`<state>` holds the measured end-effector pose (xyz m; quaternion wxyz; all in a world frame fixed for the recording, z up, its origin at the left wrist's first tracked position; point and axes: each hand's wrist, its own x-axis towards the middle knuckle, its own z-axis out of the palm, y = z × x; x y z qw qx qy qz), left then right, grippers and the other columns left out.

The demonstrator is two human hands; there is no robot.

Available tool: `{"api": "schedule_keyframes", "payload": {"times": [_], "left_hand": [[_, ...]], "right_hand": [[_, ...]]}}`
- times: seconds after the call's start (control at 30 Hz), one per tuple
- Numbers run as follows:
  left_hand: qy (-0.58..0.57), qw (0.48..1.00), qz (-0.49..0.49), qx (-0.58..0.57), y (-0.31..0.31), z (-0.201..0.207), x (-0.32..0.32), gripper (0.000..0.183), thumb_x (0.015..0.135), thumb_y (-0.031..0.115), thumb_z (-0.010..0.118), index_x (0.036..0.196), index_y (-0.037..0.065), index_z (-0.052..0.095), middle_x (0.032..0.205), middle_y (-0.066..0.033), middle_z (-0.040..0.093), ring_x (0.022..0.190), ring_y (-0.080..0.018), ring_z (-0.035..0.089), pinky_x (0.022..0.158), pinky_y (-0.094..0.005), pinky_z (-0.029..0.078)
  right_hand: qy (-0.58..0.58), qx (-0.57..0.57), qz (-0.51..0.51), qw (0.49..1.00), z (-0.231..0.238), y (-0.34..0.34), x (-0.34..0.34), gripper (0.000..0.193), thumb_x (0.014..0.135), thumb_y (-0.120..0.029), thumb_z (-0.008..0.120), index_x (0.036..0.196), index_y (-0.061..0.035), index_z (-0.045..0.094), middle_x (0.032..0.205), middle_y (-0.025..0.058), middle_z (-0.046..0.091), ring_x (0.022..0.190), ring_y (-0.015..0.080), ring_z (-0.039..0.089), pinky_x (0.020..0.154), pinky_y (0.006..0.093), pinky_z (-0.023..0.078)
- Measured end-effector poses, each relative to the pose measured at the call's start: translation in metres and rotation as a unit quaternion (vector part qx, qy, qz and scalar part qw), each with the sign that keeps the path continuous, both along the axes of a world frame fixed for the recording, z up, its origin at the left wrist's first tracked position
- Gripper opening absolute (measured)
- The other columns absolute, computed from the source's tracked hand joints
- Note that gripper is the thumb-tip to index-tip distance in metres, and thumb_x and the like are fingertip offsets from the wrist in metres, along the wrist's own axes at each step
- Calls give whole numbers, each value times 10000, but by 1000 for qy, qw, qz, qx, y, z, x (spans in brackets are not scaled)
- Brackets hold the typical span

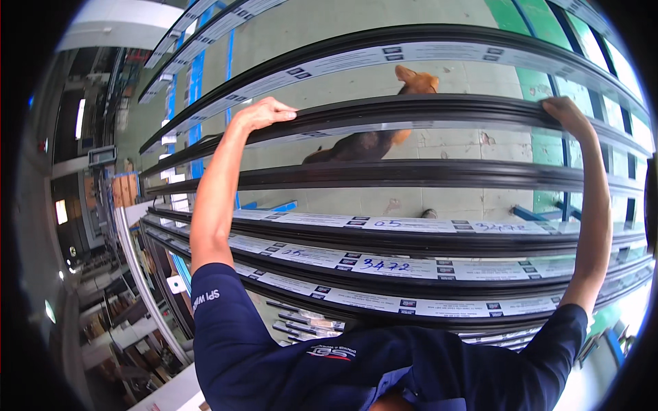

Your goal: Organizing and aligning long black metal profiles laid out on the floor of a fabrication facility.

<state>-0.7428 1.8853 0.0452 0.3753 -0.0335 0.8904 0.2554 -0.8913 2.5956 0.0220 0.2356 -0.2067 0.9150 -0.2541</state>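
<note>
A long black profile bar [411, 109] runs crosswise at arm's length in front of me. My left hand [264, 114] is closed on its upper edge, left of the middle, thumb along the near side. Far to the right, my right hand [565, 113] grips the same bar, its fingers hooked over the top and partly hidden. Both arms are stretched forward. Nearer to me lies a parallel black bar [411, 175], touched by neither hand. Beyond the held bar is another black bar [384, 35] with a printed white film strip [343, 60].
Several more black bars with white film [384, 264] lie close to my chest. Through the gaps, a brown and dark dog [363, 146] shows on the tiled floor [466, 79]. Blue posts [197, 89] stand at the left, cluttered shelves [123, 342] beyond them.
</note>
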Motion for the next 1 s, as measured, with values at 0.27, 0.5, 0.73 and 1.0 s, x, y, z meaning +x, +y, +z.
{"api": "schedule_keyframes", "payload": {"times": [0.27,0.5,0.73,1.0], "left_hand": [[-16,995,-90,28,110,2,-41,548,938,474,605,1321,82,598,1293,-134,634,1219,-241,574,1032,-348,418],[-69,984,-82,145,239,-7,-82,488,985,386,577,1340,52,578,1255,-96,652,1141,-152,562,1019,-306,409],[70,967,-131,206,460,-41,-143,416,947,422,578,1210,117,679,1089,-69,714,969,-172,635,881,-325,480],[28,980,-73,186,467,-39,-138,477,942,492,582,1191,102,699,999,-17,710,911,-129,591,884,-312,454]], "right_hand": [[47,3,-25,999,1,-1,3,308,952,-261,605,1098,-10,707,969,162,727,836,219,674,801,330,515],[37,-26,-34,998,-6,15,1,306,922,-259,609,1088,-21,708,946,163,727,811,242,678,797,353,521],[44,3,-76,996,2,1,11,284,903,-269,622,1096,-90,728,995,140,729,888,272,695,833,355,524],[25,-30,-57,998,-10,6,-1,285,924,-238,616,1079,-21,715,918,149,735,772,220,671,761,348,523]]}}
